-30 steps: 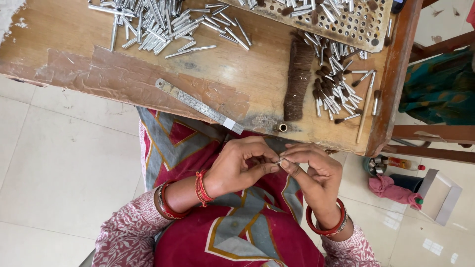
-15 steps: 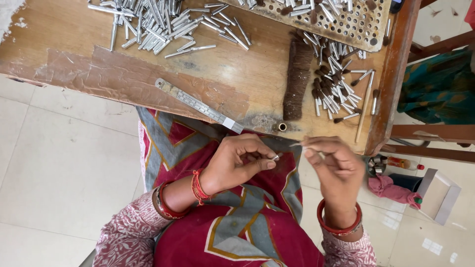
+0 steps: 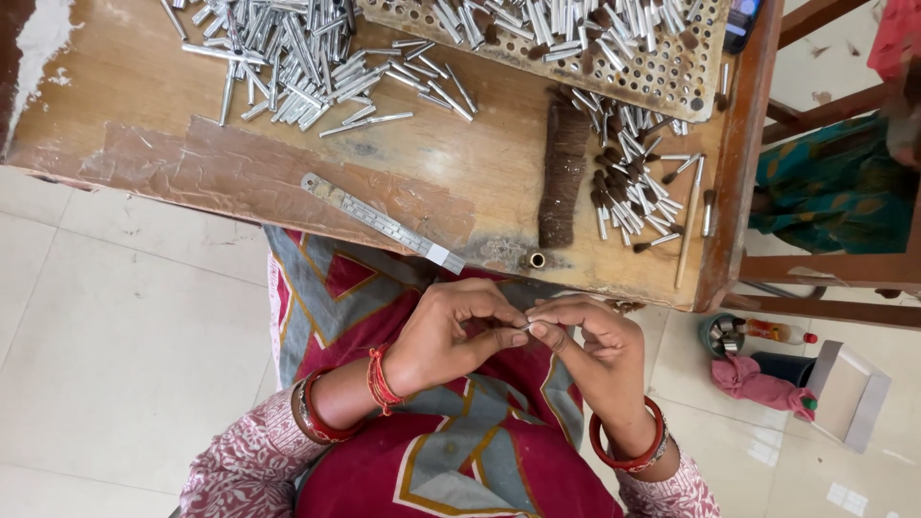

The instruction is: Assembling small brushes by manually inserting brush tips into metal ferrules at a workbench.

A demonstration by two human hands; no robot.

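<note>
Silver-coloured, a small metal tube point(image 3: 526, 326) sits pinched between the fingertips of both hands, held above the lap just in front of the near edge of the wooden table point(image 3: 144, 105). Left hand point(image 3: 451, 331) closes thumb and forefinger on one end of the tube; right hand point(image 3: 590, 345) grips the other end with thumb and forefinger, remaining fingers curled. Compared with half a second earlier, when the right hand stood apart to the right with a gap between the two hands, the hands have come together and their fingertips now touch at the tube. Red bangles circle both wrists, over patterned red and grey cloth point(image 3: 336, 297) covering the lap. On the table just beyond the hands lie a short open-ended ferrule point(image 3: 537, 260), a metal ruler point(image 3: 382, 223) set at a slant, and a dark brown bundle of bristle point(image 3: 563, 173). To the right of the bundle lies a scatter of small brush heads point(image 3: 638, 187); farther back are a heap of loose metal tubes point(image 3: 288, 62) and a perforated tray point(image 3: 576, 58) stocked with more tubes. These table items lie as before.
</note>
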